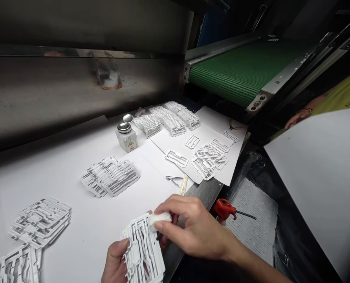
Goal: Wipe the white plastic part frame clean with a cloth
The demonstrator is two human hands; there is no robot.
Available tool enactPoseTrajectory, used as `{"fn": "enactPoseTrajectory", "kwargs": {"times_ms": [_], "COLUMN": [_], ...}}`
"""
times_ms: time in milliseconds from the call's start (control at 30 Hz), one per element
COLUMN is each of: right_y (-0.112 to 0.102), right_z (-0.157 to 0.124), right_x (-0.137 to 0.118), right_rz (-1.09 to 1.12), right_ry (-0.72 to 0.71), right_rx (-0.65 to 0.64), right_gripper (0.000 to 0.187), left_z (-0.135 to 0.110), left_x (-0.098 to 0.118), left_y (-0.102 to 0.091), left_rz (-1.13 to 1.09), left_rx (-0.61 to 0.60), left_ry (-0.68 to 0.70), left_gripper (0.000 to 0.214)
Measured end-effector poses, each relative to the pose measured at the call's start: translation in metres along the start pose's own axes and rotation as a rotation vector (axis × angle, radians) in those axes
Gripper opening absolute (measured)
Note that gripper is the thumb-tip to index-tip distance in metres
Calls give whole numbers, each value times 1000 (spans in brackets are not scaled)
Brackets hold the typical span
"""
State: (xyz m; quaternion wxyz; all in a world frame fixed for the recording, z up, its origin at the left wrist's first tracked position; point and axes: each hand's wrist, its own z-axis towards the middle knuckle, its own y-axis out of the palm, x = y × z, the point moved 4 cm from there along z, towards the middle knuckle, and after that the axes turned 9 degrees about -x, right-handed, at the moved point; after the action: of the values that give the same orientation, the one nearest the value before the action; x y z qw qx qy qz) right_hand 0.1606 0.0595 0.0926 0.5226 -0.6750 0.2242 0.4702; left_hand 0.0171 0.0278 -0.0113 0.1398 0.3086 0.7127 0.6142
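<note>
The left hand (114, 261) holds a white plastic frame (143, 249) from below, its fingers curled around the frame's lower edge. The right hand (192, 230) comes in from the right and pinches a small white cotton pad (160, 218) between thumb and fingers. The pad presses on the frame's top corner. It looks like the wiping step: the pad rubs the frame clean.

The frame is at the near edge of the white table (74, 236), close to the person. Left of the frame lie two loose piles of frames (41, 222). Beyond the frame sits another pile (110, 177). Farther back from the frame stands a small bottle (127, 137) with a shiny metal top. Behind and right of the frame, neat rows of parts (169, 118) sit on paper. Just beyond the right hand lie small tweezers (173, 179). A red tool (226, 208) lies right of the frame, off the table. A green belt (242, 70) runs far behind, to the right.

The next move likely calls for a firm hold below and soft strokes with the pad, since the frame's thin bars could bend.
</note>
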Motion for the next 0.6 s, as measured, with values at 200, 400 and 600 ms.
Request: {"fn": "enactPoseTrajectory", "kwargs": {"times_ms": [200,400,600], "right_y": [10,41,61], "right_z": [-22,-37,-38], "right_x": [6,44,51], "right_rz": [183,679,822], "right_ry": [38,452,489], "right_rx": [-325,-312,-337], "right_gripper": [12,28,38], "left_z": [0,1,-6], "left_x": [-2,0,0], "left_y": [-2,12,10], "left_rz": [14,87,121], "left_rx": [145,183,107], "left_ry": [63,68,47], "left_gripper": [49,47,46]}}
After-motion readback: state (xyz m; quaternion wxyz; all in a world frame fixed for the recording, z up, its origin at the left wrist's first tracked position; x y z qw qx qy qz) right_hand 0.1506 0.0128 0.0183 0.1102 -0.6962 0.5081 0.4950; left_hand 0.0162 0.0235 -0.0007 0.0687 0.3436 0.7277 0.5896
